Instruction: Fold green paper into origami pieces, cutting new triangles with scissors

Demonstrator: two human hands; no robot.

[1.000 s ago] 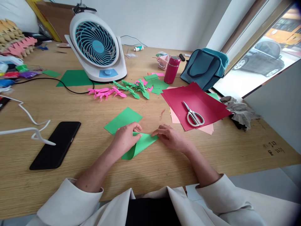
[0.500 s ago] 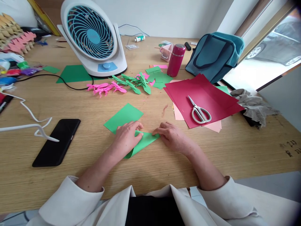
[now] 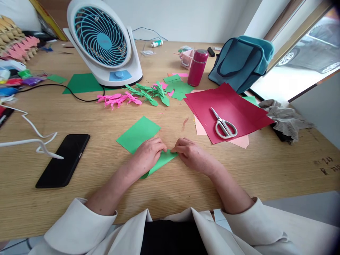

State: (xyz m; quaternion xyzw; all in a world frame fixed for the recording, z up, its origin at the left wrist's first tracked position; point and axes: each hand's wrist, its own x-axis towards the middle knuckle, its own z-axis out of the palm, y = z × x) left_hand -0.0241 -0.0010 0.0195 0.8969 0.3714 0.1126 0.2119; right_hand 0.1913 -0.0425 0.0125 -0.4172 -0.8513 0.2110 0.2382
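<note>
- A crooked crease looks the likeliest fault: the folded green paper (image 3: 163, 161), to the left of the white-handled scissors (image 3: 224, 128) and a little nearer the wearer, seems to be pinched along its far edge only, so its layers could slip out of line.
- Its near-left end curls up in a loose bend — pressing there carelessly could set a stray wrinkle.
- The left hand (image 3: 151, 151), farther left of the scissors than the right hand (image 3: 190, 153), has thumb and fingers closed on the paper's far edge; the right hand, between it and the scissors, grips the paper's right end.
- The desk fan (image 3: 105, 40), beyond and left of the scissors, could lift light paper if it is running — I cannot tell.
- The paper is bright green, matt and plain, doubled over into a slanting strip, with a darker inner face showing at the curl. The fingers hide much of the far edge.
</note>
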